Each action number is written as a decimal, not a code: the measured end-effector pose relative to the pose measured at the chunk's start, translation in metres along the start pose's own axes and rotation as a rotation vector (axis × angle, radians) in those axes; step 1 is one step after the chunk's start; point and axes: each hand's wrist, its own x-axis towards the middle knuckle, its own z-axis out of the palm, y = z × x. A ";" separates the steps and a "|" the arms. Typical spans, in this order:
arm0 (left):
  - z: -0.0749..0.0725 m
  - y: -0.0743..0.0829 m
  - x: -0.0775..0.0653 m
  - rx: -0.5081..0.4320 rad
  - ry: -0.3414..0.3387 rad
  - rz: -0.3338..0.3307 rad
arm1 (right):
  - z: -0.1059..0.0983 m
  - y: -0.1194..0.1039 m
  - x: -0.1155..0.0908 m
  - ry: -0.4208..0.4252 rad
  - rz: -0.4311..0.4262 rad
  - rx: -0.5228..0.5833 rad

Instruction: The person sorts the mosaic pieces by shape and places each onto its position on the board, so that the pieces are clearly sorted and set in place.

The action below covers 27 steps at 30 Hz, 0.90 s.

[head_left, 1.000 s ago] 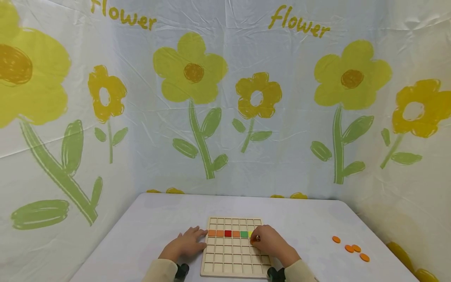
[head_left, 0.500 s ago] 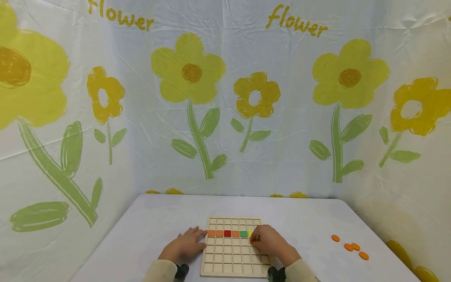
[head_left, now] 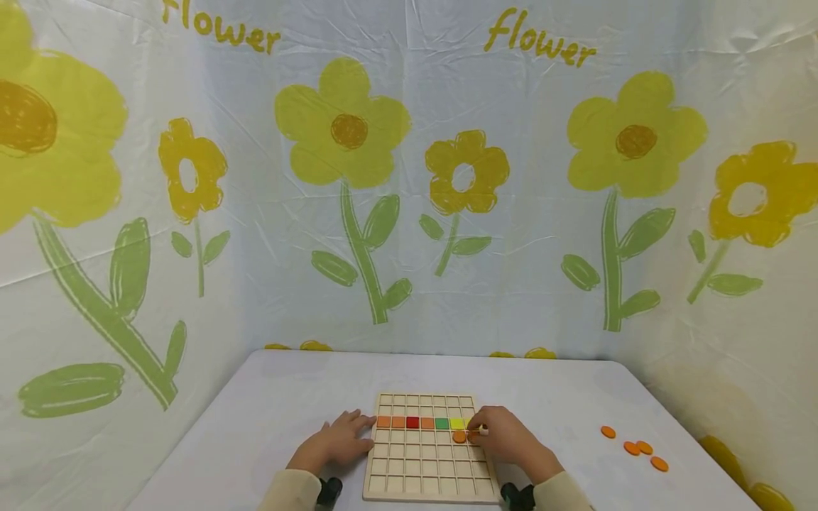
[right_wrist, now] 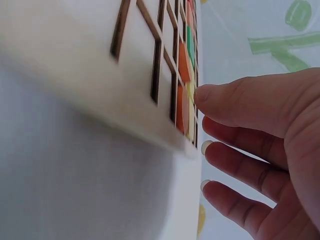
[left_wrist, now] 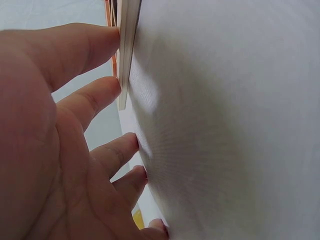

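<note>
A wooden grid board (head_left: 415, 468) lies on the table with a row of orange, red (head_left: 412, 423), green (head_left: 442, 424) and yellow (head_left: 456, 424) squares. Just below the yellow square, an orange disc (head_left: 459, 437) sits in a cell. With thumb and fingertips, my right hand (head_left: 511, 436) pinches a second orange disc (right_wrist: 181, 111) in the neighbouring cell at the board's right side; the fingers partly hide it in the head view. My left hand (head_left: 339, 440) is spread, two fingertips against the board's left edge, the other fingertips on the table.
Several loose orange discs (head_left: 632, 448) lie on the white table (head_left: 556, 397) to the right, beyond my right hand. Fabric walls (head_left: 537, 284) printed with flowers rise at the table's back and sides.
My right hand has shifted slightly right along the board, uncovering the first orange disc and more of the yellow squares. The left hand and board stay put.
</note>
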 end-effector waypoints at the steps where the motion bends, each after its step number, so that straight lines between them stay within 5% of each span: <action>1: 0.000 0.000 0.000 0.001 -0.001 -0.001 | -0.002 0.002 -0.001 0.001 0.010 0.004; 27: 0.002 -0.002 0.004 0.013 -0.005 -0.006 | -0.035 0.069 -0.037 0.059 0.286 -0.050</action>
